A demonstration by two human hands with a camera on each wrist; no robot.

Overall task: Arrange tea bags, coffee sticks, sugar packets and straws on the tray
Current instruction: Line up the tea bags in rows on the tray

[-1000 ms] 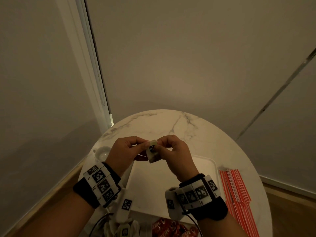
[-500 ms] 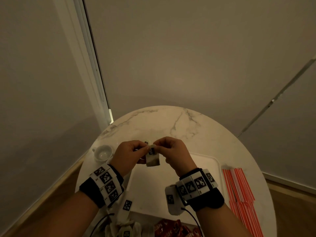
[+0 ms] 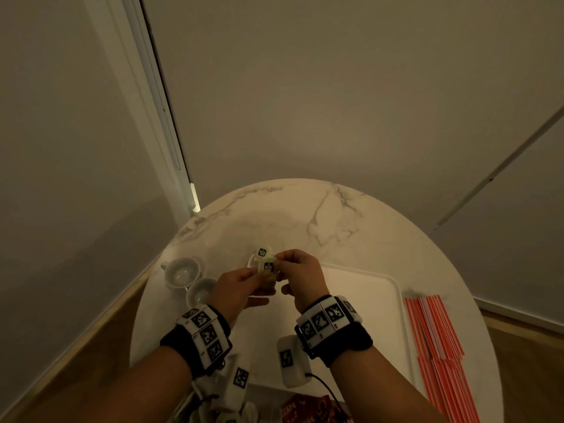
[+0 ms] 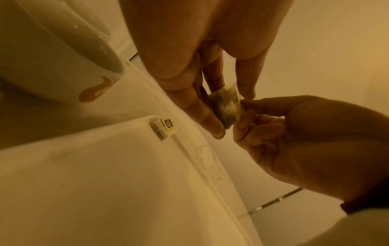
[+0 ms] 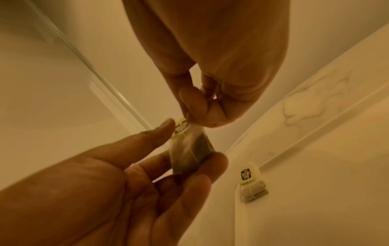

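A tea bag (image 3: 268, 268) with a pale paper tag is held up between both hands over the far left corner of the white tray (image 3: 366, 300). My left hand (image 3: 255, 272) holds the pouch (image 5: 189, 153) between thumb and fingers. My right hand (image 3: 279, 264) pinches the bag's top by the tag (image 5: 180, 127). A second tea bag (image 3: 263, 251) lies flat in the tray's far left corner, just beyond the hands, also clear in the right wrist view (image 5: 251, 183). Red and white straws (image 3: 436, 346) lie on the table right of the tray. Red coffee sticks (image 3: 308, 410) lie at the near edge.
Two white cups (image 3: 182, 271) (image 3: 200, 293) stand left of the tray on the round marble table (image 3: 305, 215). A heap of white packets (image 3: 225, 413) lies near my left forearm. Walls close in behind the table.
Both hands have kept hold of the tea bag and moved a little toward the tray's far left corner. The view has shifted, so a second cup and the lying tea bag now show.
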